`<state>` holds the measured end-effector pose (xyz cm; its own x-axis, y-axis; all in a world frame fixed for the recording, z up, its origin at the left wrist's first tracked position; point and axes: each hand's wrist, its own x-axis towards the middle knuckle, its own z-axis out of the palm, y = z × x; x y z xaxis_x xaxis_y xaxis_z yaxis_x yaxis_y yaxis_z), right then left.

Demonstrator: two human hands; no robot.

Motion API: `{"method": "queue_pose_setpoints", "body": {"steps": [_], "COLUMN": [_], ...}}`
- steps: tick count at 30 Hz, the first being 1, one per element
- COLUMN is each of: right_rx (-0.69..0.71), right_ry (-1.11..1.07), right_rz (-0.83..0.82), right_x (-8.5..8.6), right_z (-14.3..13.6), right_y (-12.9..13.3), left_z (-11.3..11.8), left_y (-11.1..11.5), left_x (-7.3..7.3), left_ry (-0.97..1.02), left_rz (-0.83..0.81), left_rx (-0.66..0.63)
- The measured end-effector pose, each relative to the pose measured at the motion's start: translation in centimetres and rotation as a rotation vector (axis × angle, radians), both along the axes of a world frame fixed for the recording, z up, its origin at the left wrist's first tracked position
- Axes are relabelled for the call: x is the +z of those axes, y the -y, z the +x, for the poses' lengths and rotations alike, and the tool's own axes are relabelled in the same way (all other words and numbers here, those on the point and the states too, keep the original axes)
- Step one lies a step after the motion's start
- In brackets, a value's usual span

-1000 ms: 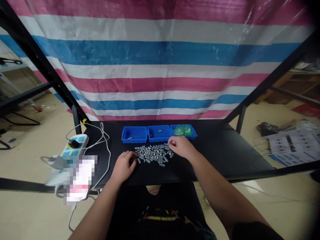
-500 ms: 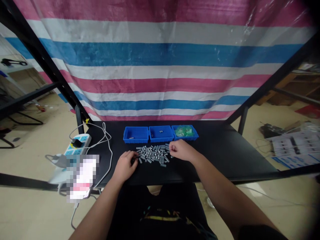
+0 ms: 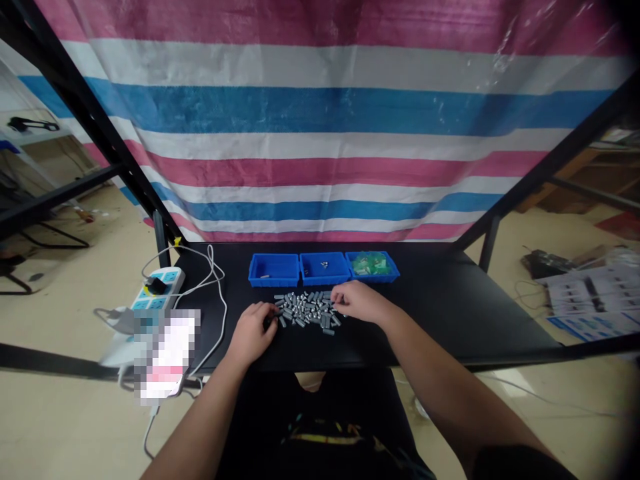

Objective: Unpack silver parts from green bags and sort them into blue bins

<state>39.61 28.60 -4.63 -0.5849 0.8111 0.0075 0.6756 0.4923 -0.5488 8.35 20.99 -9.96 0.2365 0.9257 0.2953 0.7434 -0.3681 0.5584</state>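
The fingers (image 3: 338,295) of the right hand (image 3: 356,301) bend close together at the right edge of a heap (image 3: 306,310), and those of the left hand (image 3: 255,331) curl at its left edge; whether either pinches a piece, I cannot tell. The black table (image 3: 460,313) bears a row of three blue trays (image 3: 274,283), with the heap just in front of them. Its larger grey cylinders (image 3: 329,332) look metallic: probably stiff, sturdy, light singly, smooth and apt to roll, so best gripped across the middle. The smaller shiny pieces (image 3: 301,307) look slippery and call for a fingertip pinch at one end.
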Motion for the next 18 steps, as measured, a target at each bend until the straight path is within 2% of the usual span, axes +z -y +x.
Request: {"method": "queue_pose_setpoints", "body": {"steps": [2, 6, 11, 18], "right_rx": [0.055, 0.052, 0.054, 0.039], "right_ry": [0.062, 0.136, 0.137, -0.027], "right_rz": [0.004, 0.049, 0.060, -0.124], "right_x": [-0.5, -1.2, -0.7, -0.4], "right_z": [0.0, -0.3, -0.6, -0.3], "right_y": [0.2, 0.3, 0.5, 0.0], "left_z": [0.0, 0.0, 0.0, -0.1], "left_y": [0.0, 0.0, 0.0, 0.0], "left_x": [0.0, 0.0, 0.0, -0.1], "left_ry": [0.003, 0.010, 0.005, 0.003], "left_rz": [-0.005, -0.010, -0.011, 0.000], "left_rx": [0.000, -0.001, 0.001, -0.003]}}
